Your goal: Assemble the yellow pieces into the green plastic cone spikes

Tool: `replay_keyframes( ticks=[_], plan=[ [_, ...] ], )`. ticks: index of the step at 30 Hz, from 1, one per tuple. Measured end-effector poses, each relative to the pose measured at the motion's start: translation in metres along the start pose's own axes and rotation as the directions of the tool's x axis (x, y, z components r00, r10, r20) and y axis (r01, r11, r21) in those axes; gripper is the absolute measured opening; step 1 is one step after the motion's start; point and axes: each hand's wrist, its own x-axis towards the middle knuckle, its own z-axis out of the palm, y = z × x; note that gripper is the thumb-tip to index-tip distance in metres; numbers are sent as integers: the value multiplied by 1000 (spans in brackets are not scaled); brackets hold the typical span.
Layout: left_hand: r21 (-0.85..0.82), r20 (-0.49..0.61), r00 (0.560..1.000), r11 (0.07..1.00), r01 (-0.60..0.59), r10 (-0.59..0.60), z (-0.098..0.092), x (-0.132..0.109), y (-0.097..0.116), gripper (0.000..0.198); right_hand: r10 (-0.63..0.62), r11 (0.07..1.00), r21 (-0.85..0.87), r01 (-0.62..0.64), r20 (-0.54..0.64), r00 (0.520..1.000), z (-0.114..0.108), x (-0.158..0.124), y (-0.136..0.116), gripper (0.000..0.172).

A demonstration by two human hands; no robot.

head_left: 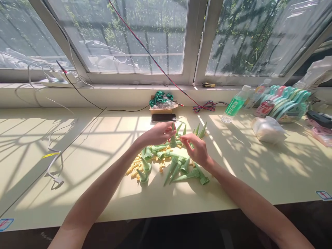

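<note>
My left hand (161,133) is closed around a green plastic plant-watering spike (173,140), held upright above the pile. Just to its right, my right hand (196,148) pinches with thumb and forefinger close to the spike; whatever sits between those fingertips is too small to make out. Below both hands lies a heap of green cone spikes (176,169), some standing on their caps and some on their sides. Small yellow plastic pieces (133,168) are scattered among them, mostly at the left.
Behind the pile are a black phone (163,118) and a cardboard box (163,111) with green material. To the right stand a green-labelled bottle (234,105), a can (264,108) and a white wrapped packet (268,129). A white cable (55,166) lies at left.
</note>
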Motion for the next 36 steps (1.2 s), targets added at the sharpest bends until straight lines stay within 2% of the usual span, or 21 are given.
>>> replay_keyframes(
  ticks=[9, 19, 36],
  plan=[
    [-31, 18, 999, 998, 49, -49, -1, -1, 4, 23, -120, 993, -1, 120, -43, 992, 5, -2, 3, 11],
    [-84, 23, 999, 996, 24, -22, -1, -2, 5, 16, -108, 994, 3, 108, -30, 994, 7, -5, 5, 12],
    [12, -50, 999, 1000, 2, -1, 3, -10, 22, 24, -40, 999, 3, 41, -65, 997, 10, -7, 1, 7]
  ],
)
